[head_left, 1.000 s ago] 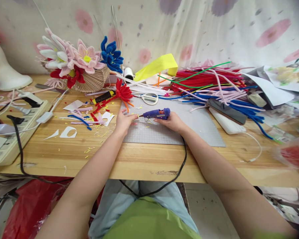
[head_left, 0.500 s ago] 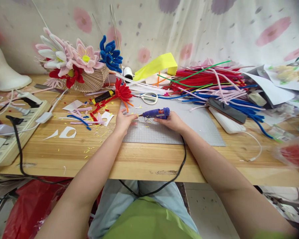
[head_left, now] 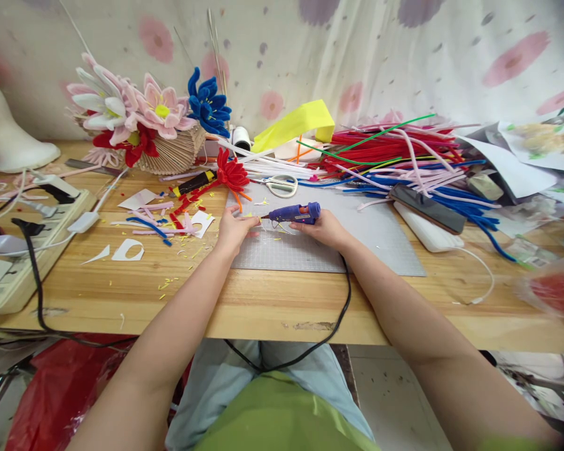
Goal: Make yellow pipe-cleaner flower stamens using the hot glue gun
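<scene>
My right hand [head_left: 326,230] is closed around a purple-blue hot glue gun [head_left: 295,213] whose tip points left. My left hand [head_left: 235,230] is pinched at the gun's nozzle tip, with thumb and forefinger together; what sits between them is too small to make out. Both hands are above a grey cutting mat [head_left: 310,255] strewn with thin yellow and white scraps. White-handled scissors [head_left: 282,186] lie just beyond the gun. A red pipe-cleaner flower [head_left: 232,171] rests behind my left hand, beside a black and yellow utility knife [head_left: 194,183].
Finished pipe-cleaner flowers [head_left: 162,108] stand at the back left, near a power strip [head_left: 37,250]. Bundles of coloured pipe cleaners [head_left: 390,150] and a phone [head_left: 427,208] lie to the right. The gun's black cord [head_left: 342,316] hangs over the table's front edge. Cut paper pieces [head_left: 128,250] lie left.
</scene>
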A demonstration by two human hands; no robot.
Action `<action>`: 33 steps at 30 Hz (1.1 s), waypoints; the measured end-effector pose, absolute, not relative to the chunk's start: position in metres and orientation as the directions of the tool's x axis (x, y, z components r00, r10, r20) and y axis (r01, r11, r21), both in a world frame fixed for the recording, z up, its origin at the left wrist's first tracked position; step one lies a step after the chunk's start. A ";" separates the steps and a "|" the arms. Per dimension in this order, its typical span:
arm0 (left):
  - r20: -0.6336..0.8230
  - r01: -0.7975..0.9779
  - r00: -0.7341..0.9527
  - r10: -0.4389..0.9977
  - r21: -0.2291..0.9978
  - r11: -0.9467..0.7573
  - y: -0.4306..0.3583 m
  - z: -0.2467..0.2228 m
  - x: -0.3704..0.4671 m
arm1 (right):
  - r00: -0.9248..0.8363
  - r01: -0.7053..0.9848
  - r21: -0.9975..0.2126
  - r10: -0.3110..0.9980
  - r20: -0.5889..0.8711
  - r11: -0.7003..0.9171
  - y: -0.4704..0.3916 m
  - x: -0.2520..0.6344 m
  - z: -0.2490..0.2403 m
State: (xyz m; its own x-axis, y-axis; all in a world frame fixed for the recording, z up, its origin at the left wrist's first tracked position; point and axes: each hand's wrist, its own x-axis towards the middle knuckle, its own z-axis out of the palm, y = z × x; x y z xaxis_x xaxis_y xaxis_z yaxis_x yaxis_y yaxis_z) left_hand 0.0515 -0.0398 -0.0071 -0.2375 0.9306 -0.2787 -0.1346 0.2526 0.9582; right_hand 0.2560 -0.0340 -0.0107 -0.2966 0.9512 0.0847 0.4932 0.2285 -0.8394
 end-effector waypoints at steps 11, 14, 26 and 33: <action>-0.271 -0.131 -0.243 0.931 0.960 0.246 -0.039 -0.008 0.052 | -0.309 0.486 -0.840 0.947 0.092 0.241 -0.033 0.257 -0.011; -0.275 -0.141 -0.257 0.926 0.959 0.246 -0.039 -0.008 0.052 | -0.323 0.490 -0.839 0.943 0.078 0.238 -0.034 0.257 -0.009; -0.265 -0.199 -0.283 0.922 0.956 0.214 -0.039 -0.008 0.049 | -0.188 0.462 -0.863 0.974 0.131 0.205 -0.028 0.276 -0.013; -0.269 -0.206 -0.284 0.920 0.955 0.215 -0.040 -0.005 0.048 | 0.045 0.424 -0.900 0.990 0.134 0.102 -0.024 0.297 -0.015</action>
State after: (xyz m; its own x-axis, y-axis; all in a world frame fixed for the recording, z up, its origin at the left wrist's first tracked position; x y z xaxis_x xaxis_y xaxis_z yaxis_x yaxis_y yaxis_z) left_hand 0.0485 -0.0398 -0.0053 -0.2841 0.9204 -0.2687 -0.2061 0.2150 0.9546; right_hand 0.2966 -0.0239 -0.0149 0.0454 0.9900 0.1339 0.4236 0.1023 -0.9001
